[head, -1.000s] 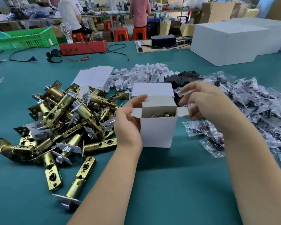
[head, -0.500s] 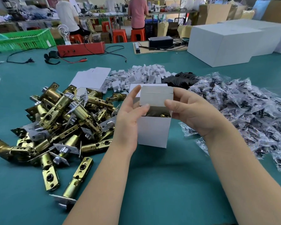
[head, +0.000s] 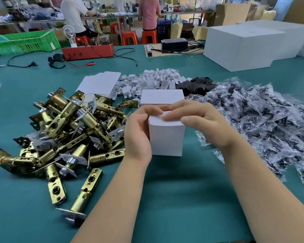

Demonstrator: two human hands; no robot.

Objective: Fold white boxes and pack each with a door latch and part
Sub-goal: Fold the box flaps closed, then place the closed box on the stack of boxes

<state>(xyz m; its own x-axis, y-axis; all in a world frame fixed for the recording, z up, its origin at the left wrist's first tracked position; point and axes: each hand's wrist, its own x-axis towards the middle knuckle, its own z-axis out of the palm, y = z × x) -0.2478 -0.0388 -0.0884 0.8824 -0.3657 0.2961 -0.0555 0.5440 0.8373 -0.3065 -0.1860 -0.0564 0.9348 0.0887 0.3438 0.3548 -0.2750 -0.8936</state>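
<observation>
- Step in hand, as I read it: closing the top of a small white box (head: 166, 137), standing upright on the green table (head: 165, 199), centre of view, between the two hands.
- Left hand (head: 139, 135) grips the box's left side, fingers curled over the top left edge, thumb on the near face.
- Right hand (head: 198, 120) lies over the top, fingers fairly straight and pressing the lid flap down; not wrapped round anything.
- Contents can't be seen, top is covered. Lid looks nearly shut; whether the tuck tab is fully in, can't tell.
- Second closed white box (head: 162, 97) just behind the first, on the far side.
- Brass door latches (head: 68, 127) piled to the left, touching or just beside the left hand.
- Bagged parts (head: 263, 123) heaped to the right; flat box blanks (head: 100, 83) far left of centre.
- Next likely: press the tab home, set the box aside near the other, then take a fresh blank. Needs a firm hold on the side so the thin card doesn't buckle.
</observation>
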